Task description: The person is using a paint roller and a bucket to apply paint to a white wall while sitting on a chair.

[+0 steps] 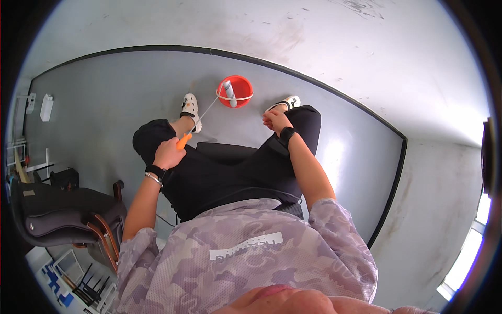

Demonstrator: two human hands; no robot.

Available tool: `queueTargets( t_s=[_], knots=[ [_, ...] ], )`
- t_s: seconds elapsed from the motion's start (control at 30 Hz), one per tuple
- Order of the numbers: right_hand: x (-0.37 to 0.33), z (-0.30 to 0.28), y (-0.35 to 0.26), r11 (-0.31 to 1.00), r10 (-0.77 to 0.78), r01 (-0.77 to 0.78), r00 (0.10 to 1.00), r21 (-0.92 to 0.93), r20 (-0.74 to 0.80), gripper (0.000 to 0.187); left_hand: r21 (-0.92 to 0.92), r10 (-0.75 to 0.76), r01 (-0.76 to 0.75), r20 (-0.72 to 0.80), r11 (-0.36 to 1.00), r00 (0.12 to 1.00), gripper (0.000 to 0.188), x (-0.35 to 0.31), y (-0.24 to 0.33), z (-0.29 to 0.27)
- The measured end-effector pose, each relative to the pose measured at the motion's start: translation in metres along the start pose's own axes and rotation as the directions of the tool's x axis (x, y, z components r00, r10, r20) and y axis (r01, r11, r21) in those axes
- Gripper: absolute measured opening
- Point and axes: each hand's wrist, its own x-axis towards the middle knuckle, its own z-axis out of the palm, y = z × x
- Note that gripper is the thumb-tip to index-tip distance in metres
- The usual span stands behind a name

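My left hand (168,153) is closed round the orange handle of a paint roller (230,94), near my left knee. Its thin metal rod runs forward and to the right, away from me. At the far end, the pale roller sleeve lies within a small red bucket (248,87) on the floor. The bucket's white carrying handle (241,99) crosses its opening. By the inside of my right knee is my right hand (276,121), its fingers loosely bent and a little apart, with nothing visible in them.
My white clogs (191,110) stand on either side of the bucket on the grey floor (125,83). Beyond it, a black skirting strip (212,51) edges the scuffed white wall (251,26). A dark armchair (73,209) stands at my left.
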Motion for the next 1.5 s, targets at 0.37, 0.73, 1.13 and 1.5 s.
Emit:
queueTargets(
  t_s=[0.37,0.73,1.13,1.5],
  knots=[
    [-0.010,0.005,0.001,0.998,0.002,-0.004,1.000,0.068,0.026,0.019,0.181,0.136,-0.147,0.068,0.972,0.988,0.030,0.116,0.006,0.062],
    [-0.006,0.007,0.003,0.996,0.053,-0.056,0.998,0.074,0.044,0.019,0.014,-0.037,0.034,0.226,0.999,0.973,0.027,0.128,0.016,0.087],
    [0.000,0.007,0.005,0.996,0.062,-0.065,0.997,0.055,0.048,0.021,-0.053,-0.026,0.034,0.137,0.998,0.990,0.034,0.111,0.016,0.088],
    [0.001,0.009,0.006,0.997,0.060,-0.062,0.997,0.036,0.057,0.019,-0.116,-0.073,0.089,0.133,0.989,0.988,0.028,0.099,0.010,0.081]
  ],
)
